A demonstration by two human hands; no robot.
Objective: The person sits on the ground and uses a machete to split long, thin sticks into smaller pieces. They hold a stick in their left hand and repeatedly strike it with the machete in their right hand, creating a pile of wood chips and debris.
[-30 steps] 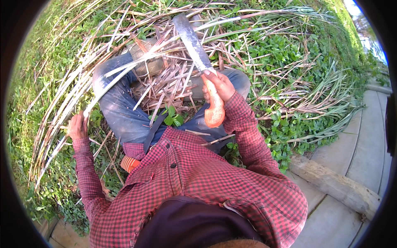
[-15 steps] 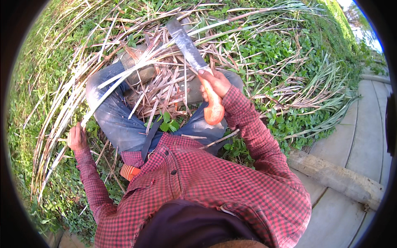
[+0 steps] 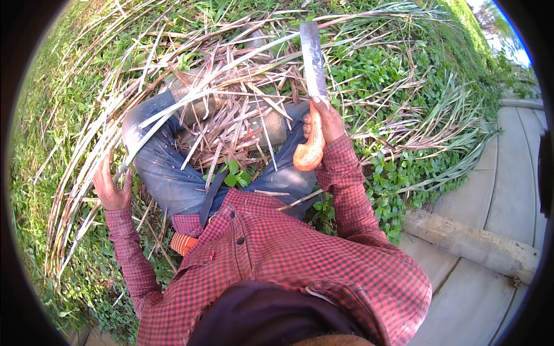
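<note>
My right hand (image 3: 329, 122) is wrapped round the orange handle of a machete (image 3: 313, 60), held above my right knee with its broad, dark-stained blade pointing away from me. To the left, my left hand (image 3: 113, 187) is open, thumb and fingers apart, at the near end of some long pale stalks (image 3: 216, 86) that cross over my left knee. Whether its fingers touch the stalks is hard to see. Between my bent legs lies a heap of cut, dry brownish strips (image 3: 231, 127).
More long stalks (image 3: 69, 190) lie along the left over grass. A bundle of green-tipped leaves (image 3: 444, 127) spreads at the right. Beyond it are grey slabs (image 3: 479, 173) with a log-like bar (image 3: 470, 242) across them. An orange ribbed object (image 3: 183, 243) sits at my left hip.
My left hand has opened from its closed grip on the stalks. My right hand has moved right with the machete, whose blade has swung from leaning left to nearly straight ahead.
</note>
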